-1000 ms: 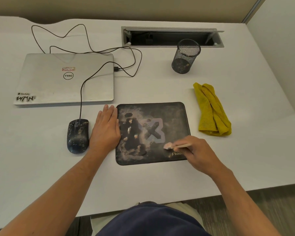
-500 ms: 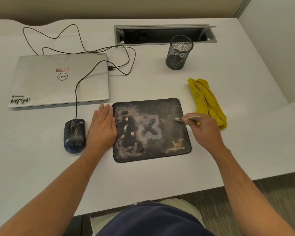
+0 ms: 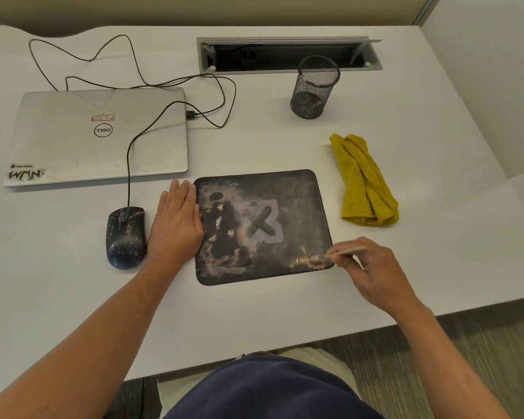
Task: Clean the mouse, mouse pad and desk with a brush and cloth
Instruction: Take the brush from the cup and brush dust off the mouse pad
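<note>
brush [image 3: 339, 254] lying crosswise, bristles pointing left

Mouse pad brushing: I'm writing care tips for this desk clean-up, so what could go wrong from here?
1. The brush works at the mouse pad's near right corner, so dust may be swept onto the desk or the yellow cloth beside it.
2. Only the left hand pins the pad, at its left edge; the brushed right side could shift.
3. The dirty mouse lies right beside that hand, so a nudge might tug its cable.
</note>
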A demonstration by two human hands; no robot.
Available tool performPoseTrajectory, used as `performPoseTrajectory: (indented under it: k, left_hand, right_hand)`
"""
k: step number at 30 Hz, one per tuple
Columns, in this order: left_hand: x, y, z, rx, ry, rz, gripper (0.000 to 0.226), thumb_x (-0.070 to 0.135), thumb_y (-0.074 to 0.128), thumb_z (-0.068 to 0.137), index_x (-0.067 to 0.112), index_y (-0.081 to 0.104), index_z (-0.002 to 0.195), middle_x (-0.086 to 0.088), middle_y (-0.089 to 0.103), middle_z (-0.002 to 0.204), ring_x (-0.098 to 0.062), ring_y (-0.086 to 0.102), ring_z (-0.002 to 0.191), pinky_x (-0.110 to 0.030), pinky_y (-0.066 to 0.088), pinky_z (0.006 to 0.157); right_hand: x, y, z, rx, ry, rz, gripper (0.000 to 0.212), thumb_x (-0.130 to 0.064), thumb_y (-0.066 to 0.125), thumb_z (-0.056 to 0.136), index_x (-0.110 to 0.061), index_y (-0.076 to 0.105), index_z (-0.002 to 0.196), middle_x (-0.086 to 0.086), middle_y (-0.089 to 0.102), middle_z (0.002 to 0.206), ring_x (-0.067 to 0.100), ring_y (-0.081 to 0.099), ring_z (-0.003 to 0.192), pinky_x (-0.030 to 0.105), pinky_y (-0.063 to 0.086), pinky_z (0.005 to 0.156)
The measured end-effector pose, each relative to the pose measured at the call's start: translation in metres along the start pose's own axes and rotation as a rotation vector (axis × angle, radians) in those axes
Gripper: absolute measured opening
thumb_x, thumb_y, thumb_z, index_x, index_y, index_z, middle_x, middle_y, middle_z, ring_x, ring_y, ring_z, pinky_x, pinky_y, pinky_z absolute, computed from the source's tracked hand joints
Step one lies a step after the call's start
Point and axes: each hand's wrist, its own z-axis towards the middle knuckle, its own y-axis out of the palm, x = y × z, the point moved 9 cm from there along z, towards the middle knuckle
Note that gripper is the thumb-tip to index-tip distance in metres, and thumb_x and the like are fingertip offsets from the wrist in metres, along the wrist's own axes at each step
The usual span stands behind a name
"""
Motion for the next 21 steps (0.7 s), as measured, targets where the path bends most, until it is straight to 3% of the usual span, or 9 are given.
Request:
performPoseTrajectory:
  k: [4,9,14,18,21]
  left_hand:
    - [0.001,0.0,-0.001,0.009,0.004,-0.014,0.051,0.023,0.029,0.103,0.005,0.024,0.15,-0.012,0.024,0.158,-0.024,0.01,0.148,-0.036,0.001,0.12]
    - [0.001,-0.001,0.0,0.006,0.004,-0.016,0.05,0.022,0.03,0.103,0.005,0.024,0.15,-0.013,0.023,0.158,-0.025,0.009,0.148,-0.037,0.002,0.121]
    - [0.001,-0.001,0.0,0.007,0.004,-0.017,0.051,0.023,0.03,0.103,0.005,0.024,0.15,-0.013,0.023,0.158,-0.025,0.009,0.148,-0.039,0.003,0.121]
    - [-0.001,0.0,0.0,0.009,0.002,-0.014,0.051,0.024,0.03,0.103,0.005,0.024,0.15,-0.013,0.023,0.158,-0.025,0.009,0.148,-0.037,0.002,0.121]
    - [-0.001,0.001,-0.001,0.01,0.005,-0.02,0.051,0.023,0.03,0.103,0.005,0.024,0.15,-0.013,0.023,0.158,-0.025,0.009,0.148,-0.038,0.002,0.121]
  right_hand:
    - [-0.008,-0.005,0.02,0.105,-0.002,0.102,0.013,-0.019,0.066,0.087,-0.022,0.072,0.099,-0.013,0.069,0.095,0.0,0.06,0.092,0.007,0.04,0.074]
    - [-0.02,0.033,0.032,-0.093,-0.013,0.084,0.014,-0.015,0.066,0.089,-0.025,0.07,0.098,-0.012,0.064,0.094,0.003,0.058,0.091,0.013,0.045,0.076]
    - [-0.01,0.043,0.012,-0.228,0.012,-0.025,0.012,-0.016,0.056,0.094,-0.028,0.058,0.095,-0.018,0.052,0.092,-0.002,0.05,0.092,0.011,0.036,0.076]
    - [0.009,0.03,-0.007,-0.262,0.087,-0.086,0.011,-0.024,0.052,0.096,-0.033,0.053,0.09,-0.02,0.052,0.095,-0.003,0.051,0.094,0.014,0.038,0.078]
    - [0.013,0.013,-0.008,-0.164,0.096,-0.094,0.017,-0.021,0.054,0.094,-0.037,0.052,0.089,-0.019,0.055,0.095,-0.003,0.052,0.095,0.01,0.038,0.076]
